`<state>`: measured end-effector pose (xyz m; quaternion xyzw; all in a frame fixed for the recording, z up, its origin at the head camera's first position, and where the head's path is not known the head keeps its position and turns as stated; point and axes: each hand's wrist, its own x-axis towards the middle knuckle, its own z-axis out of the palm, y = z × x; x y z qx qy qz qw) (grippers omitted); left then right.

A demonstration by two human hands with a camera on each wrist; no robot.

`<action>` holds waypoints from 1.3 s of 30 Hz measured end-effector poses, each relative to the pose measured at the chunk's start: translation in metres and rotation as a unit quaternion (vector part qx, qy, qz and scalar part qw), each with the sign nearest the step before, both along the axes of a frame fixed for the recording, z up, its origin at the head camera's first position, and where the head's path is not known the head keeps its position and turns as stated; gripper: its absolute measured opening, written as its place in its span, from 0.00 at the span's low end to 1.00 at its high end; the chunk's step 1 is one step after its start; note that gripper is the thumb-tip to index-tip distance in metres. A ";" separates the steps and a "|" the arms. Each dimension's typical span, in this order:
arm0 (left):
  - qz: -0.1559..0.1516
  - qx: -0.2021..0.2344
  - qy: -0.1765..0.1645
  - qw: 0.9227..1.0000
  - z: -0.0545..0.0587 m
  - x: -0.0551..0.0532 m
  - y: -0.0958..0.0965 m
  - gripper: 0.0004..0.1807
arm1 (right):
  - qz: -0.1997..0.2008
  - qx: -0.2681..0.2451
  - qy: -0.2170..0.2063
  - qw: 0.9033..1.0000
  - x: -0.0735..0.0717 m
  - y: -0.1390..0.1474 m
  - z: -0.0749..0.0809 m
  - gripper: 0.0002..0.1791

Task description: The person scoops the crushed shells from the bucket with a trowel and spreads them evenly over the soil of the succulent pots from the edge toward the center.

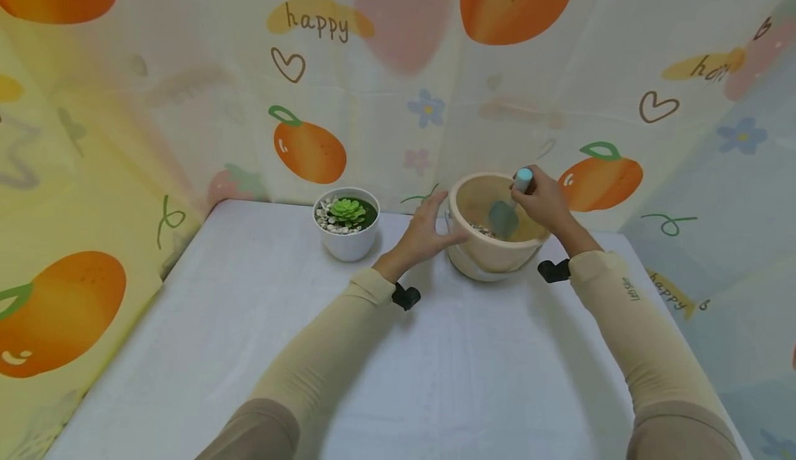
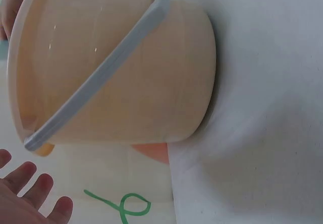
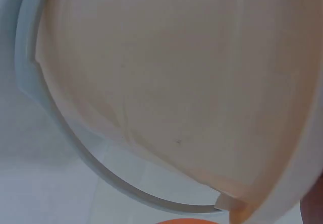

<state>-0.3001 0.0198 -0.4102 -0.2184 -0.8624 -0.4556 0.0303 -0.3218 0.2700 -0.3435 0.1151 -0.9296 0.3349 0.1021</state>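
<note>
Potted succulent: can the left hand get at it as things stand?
Probably yes: the left hand seems to hold nothing beside the bucket, and in the head view nothing stands between it and the potted succulent.

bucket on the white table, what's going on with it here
A person's right hand holds a small shovel by its light blue handle, blade down inside the beige bucket, where some pale bits lie. The left hand is spread beside the bucket. A potted succulent stands to the left.
</note>
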 end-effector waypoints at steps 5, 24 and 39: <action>-0.006 -0.009 -0.010 1.000 -0.005 0.000 0.008 0.55 | 0.041 0.019 -0.010 0.999 -0.004 -0.004 -0.010 0.15; -0.003 -0.044 -0.005 0.999 -0.008 -0.005 0.018 0.60 | 0.050 0.051 -0.064 0.995 -0.013 -0.009 -0.018 0.18; 0.014 -0.035 -0.001 0.999 -0.010 -0.006 0.018 0.60 | 0.062 -0.025 -0.109 0.992 -0.012 -0.011 -0.014 0.15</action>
